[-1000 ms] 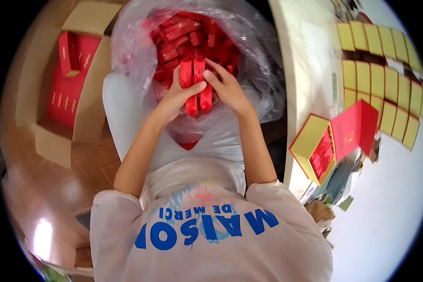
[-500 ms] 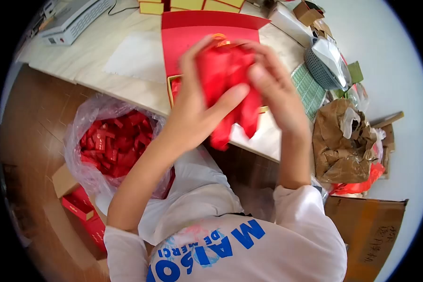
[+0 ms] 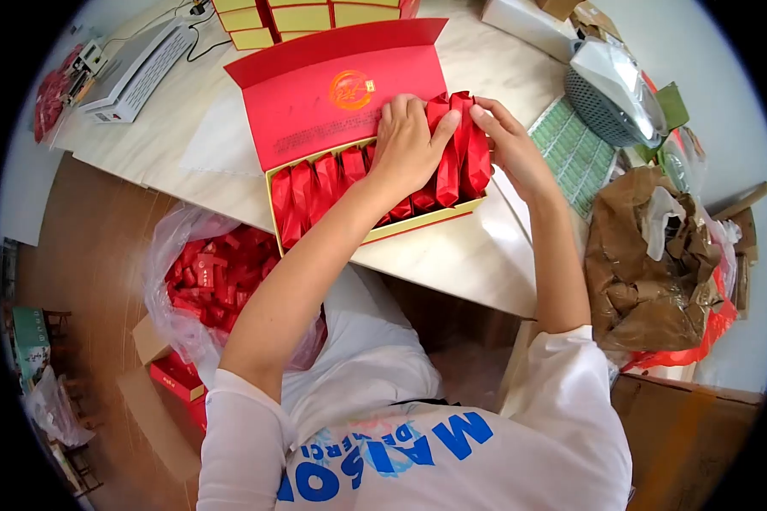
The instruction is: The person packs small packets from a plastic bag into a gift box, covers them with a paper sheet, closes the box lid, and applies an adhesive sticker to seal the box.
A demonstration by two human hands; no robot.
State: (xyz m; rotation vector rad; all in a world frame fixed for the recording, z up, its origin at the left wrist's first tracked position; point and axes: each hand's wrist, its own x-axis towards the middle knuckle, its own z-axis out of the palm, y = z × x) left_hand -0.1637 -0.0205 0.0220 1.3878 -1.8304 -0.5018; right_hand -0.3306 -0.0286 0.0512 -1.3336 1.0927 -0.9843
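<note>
Curving inward around red packets [image 3: 475, 157], left grip [image 3: 405, 152] and right grip [image 3: 520, 157]

- Far left: pale grey machine [image 3: 136, 72], vented side
- Far right: long white box [image 3: 528, 31]
- Right: dark perforated basket [image 3: 595, 111], translucent cover [image 3: 619, 72] tilted over it
- Right, just beside basket: green patterned sheet [image 3: 573, 157]
- Right, nearer: crumpled brown bag [image 3: 631, 289], white plastic scrap [image 3: 661, 220] on it; red bag [image 3: 692, 342] partly beneath
- Near right: cardboard carton [image 3: 690, 439]
- Left edge: green box [image 3: 31, 334]; clear plastic bag [image 3: 57, 410], nearer
</note>
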